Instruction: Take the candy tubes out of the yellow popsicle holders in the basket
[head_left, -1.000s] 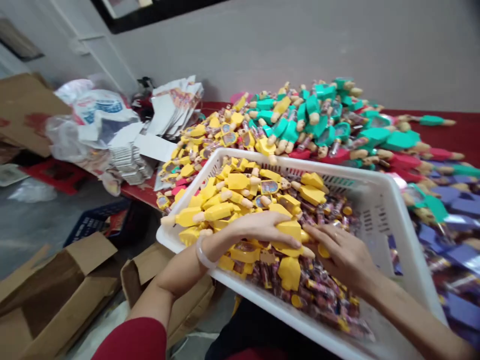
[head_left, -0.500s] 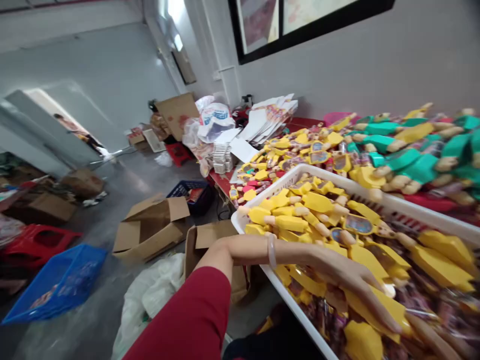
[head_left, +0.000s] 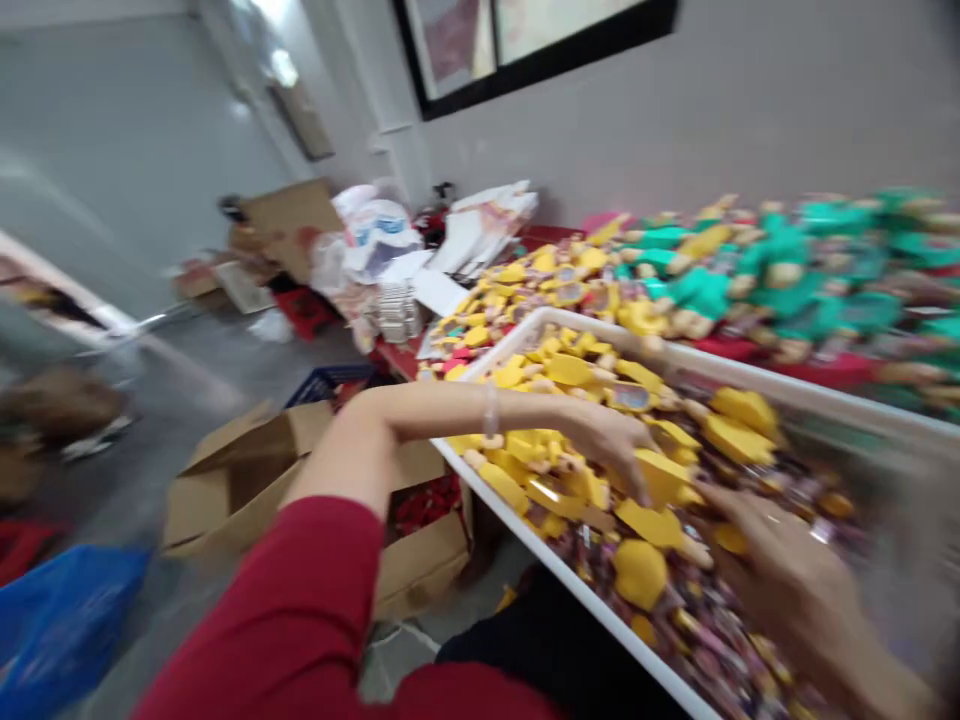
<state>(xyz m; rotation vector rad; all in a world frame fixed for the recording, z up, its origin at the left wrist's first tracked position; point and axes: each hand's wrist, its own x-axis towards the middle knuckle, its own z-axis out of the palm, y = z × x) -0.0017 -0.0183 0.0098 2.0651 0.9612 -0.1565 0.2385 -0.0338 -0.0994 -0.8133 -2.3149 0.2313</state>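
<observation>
A white plastic crate (head_left: pixel 559 598) holds many yellow toy pieces with pale knobs, and small purplish wrapped items lie lower in it. My left hand (head_left: pixel 611 440), with a pale bangle (head_left: pixel 491 412) on the wrist, reaches over the crate, its fingers curled at a yellow piece (head_left: pixel 660 478). From the lower right my right hand (head_left: pixel 776 560) comes in, fingers pointing at the same piece, near its right end. Motion blur hides whether the right fingers touch it.
Behind the crate, yellow and green toys (head_left: pixel 810 270) are heaped on a red table. White cards (head_left: pixel 480 230) stand at its far end. On the floor are open cardboard boxes (head_left: pixel 199 505), a blue basket (head_left: pixel 67 620) and a red stool (head_left: pixel 304 310).
The view has turned right. My left hand has drawn back from the crate's near right part, and its fingers have curled. My right hand has come further into view.
</observation>
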